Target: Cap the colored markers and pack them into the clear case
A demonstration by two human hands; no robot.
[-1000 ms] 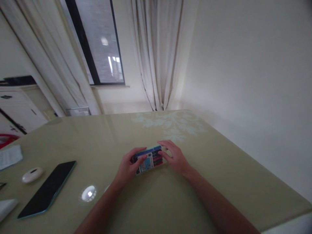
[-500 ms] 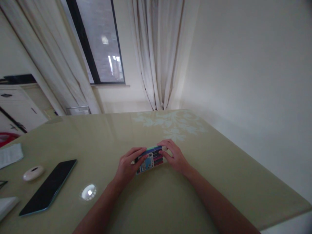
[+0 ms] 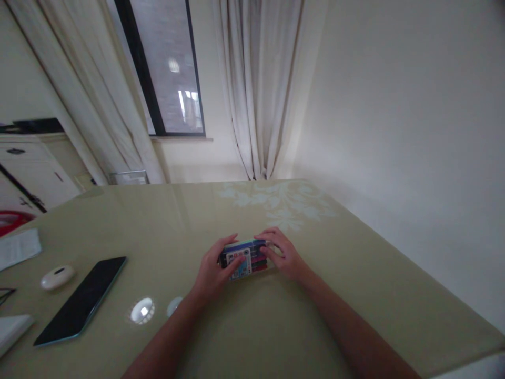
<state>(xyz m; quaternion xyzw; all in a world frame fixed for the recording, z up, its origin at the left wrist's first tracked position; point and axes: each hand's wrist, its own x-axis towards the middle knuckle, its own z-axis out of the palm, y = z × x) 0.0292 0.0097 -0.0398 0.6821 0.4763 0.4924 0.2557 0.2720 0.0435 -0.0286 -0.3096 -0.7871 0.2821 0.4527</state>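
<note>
A clear pack of colored marker pens (image 3: 256,260) is held low over the table, its label on the left and dark, pink and red pens showing on the right. My left hand (image 3: 215,267) grips its left end, thumb across the label and fingers behind the top edge. At the right end, my right hand (image 3: 284,256) has its fingers on the top edge and its thumb against the front. Whether the pack's lower edge rests on the table cannot be made out.
The pale green table (image 3: 252,337) has a dark tablet (image 3: 81,300), a white rounded case (image 3: 57,277), a paper sheet (image 3: 19,247) and a white object (image 3: 13,331) on the left. A wall (image 3: 402,131) borders its right side; curtains (image 3: 258,95) hang beyond.
My left thumb has slid right and lies flatter on the label, with the left fingers lifted a little. The pack has shifted slightly right and sits more level. My right hand keeps its hold.
</note>
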